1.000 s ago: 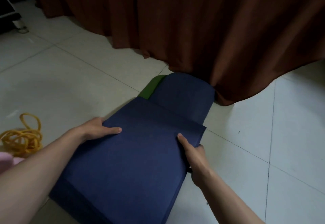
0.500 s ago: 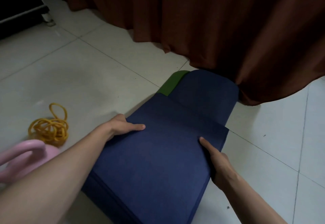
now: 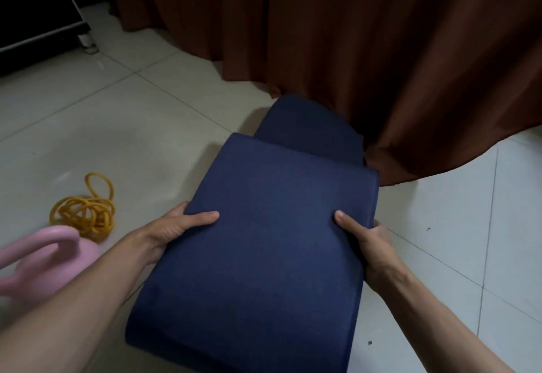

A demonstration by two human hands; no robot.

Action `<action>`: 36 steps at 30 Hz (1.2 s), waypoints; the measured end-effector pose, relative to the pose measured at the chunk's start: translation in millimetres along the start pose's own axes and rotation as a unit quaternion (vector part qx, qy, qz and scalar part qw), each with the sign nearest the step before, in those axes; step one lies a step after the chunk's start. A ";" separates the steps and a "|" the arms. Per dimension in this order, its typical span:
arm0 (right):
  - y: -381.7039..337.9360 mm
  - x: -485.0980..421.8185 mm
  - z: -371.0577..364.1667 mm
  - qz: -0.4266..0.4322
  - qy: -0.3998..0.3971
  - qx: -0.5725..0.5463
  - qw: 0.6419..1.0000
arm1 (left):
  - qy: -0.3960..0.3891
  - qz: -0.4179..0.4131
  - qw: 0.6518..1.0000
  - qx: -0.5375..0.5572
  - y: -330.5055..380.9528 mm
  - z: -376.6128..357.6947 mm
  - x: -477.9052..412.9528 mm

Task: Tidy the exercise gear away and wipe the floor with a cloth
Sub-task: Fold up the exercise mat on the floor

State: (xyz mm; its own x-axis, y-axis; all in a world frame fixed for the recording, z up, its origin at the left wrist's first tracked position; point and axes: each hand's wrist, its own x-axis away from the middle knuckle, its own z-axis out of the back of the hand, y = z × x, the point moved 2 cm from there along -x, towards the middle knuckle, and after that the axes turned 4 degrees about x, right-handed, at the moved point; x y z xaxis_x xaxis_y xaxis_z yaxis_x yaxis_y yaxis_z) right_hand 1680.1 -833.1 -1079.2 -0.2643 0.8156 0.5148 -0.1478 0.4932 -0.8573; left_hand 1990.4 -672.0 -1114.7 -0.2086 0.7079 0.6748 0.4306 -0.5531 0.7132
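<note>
Head view, looking down at a tiled floor (image 3: pixel 123 138). A dark blue mat (image 3: pixel 264 270), thick and padded with a fine matte weave, lies folded in stacked layers at the centre. The top layer is a broad rectangle with softly rounded corners and a bulging fold at its near end. A narrower section with a rounded end shows beyond it, its far tip touching the hem of the curtain (image 3: pixel 352 50).

The left hand (image 3: pixel 173 230) grips the mat's left edge; its thumb lies flat on the top surface and the fingers curl round the edge out of sight. The right hand (image 3: pixel 371 240) grips the right edge in the same way, thumb pressed on top and knuckles wrapped round the side. Whether the held layer is lifted clear of those beneath cannot be told.

To the left of the mat, apart from it, lies a yellow cord (image 3: pixel 85 211), thin and smooth, in a loose tangle of loops. Just beside the cord stands a pink kettlebell (image 3: pixel 44 258), glossy and rounded with an arched handle, partly hidden by the left forearm.

The floor is of pale, slightly shiny square tiles with dark grout lines and a few specks. The curtain is a brown cloth in heavy vertical folds, pooling on the tiles. At the upper left is a dark cabinet (image 3: pixel 29 6) with a white frame.
</note>
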 end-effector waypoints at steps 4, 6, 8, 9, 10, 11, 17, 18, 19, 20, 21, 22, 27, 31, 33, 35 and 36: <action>-21.5 10.0 6.0 0.044 -0.045 0.004 0.998 | 0.004 -0.093 0.995 0.023 7.5 -2.4 22.9; -32.6 16.1 8.1 0.071 -0.063 0.011 0.995 | 0.000 -0.137 0.990 0.037 16.9 -3.5 36.6; -45.7 21.9 8.4 0.107 -0.078 0.019 0.991 | -0.002 -0.180 0.983 0.030 29.0 -7.9 50.2; -52.2 24.4 7.1 0.123 -0.089 0.021 0.988 | 0.006 -0.203 0.979 0.025 34.6 -9.6 55.4; -58.3 26.2 6.0 0.135 -0.100 0.021 0.986 | 0.019 -0.228 0.973 0.022 38.8 -10.8 59.1; -64.1 27.4 5.5 0.148 -0.110 0.019 0.983 | 0.037 -0.249 0.968 0.019 43.3 -13.0 64.0; -88.3 33.1 10.8 0.247 -0.135 0.076 0.957 | 0.101 -0.330 0.935 -0.086 62.8 -21.7 99.4; -90.9 34.2 12.1 0.254 -0.141 0.092 0.952 | 0.106 -0.340 0.928 -0.110 66.1 -24.8 104.7; -92.8 35.2 13.4 0.265 -0.145 0.105 0.948 | 0.112 -0.347 0.922 -0.133 68.3 -27.6 109.1; -94.6 35.9 14.6 0.275 -0.144 0.113 0.944 | 0.115 -0.355 0.915 -0.153 69.9 -30.7 112.2; -96.9 36.5 15.7 0.288 -0.136 0.121 0.940 | 0.117 -0.363 0.909 -0.167 71.2 -32.8 114.8; -99.5 37.3 17.0 0.302 -0.128 0.131 0.936 | 0.116 -0.372 0.903 -0.180 71.9 -34.6 116.5; -105.6 40.7 20.9 0.265 -0.165 0.158 0.937 | 0.117 -0.401 0.881 -0.220 72.8 -40.2 121.9; -109.7 41.8 18.4 0.251 -0.150 0.185 0.938 | 0.110 -0.401 0.882 -0.220 70.3 -40.2 123.8; -114.8 43.9 16.2 0.241 -0.151 0.190 0.940 | 0.104 -0.392 0.884 -0.231 71.0 -40.5 125.8; -121.3 43.9 16.2 0.231 -0.156 0.210 0.937 | 0.111 -0.395 0.879 -0.244 72.9 -39.4 125.8; -124.1 44.0 16.3 0.227 -0.157 0.224 0.935 | 0.117 -0.391 0.879 -0.247 73.3 -37.9 125.1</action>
State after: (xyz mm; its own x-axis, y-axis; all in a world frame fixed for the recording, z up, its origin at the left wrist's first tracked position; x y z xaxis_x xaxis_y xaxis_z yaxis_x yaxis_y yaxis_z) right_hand 1671.3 -863.3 -950.3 -0.6529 0.7464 0.1290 -0.3182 -0.1157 -0.9409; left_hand 1962.6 -640.7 -970.8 -0.4706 0.8788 -0.0796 -0.3458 -0.1006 0.9329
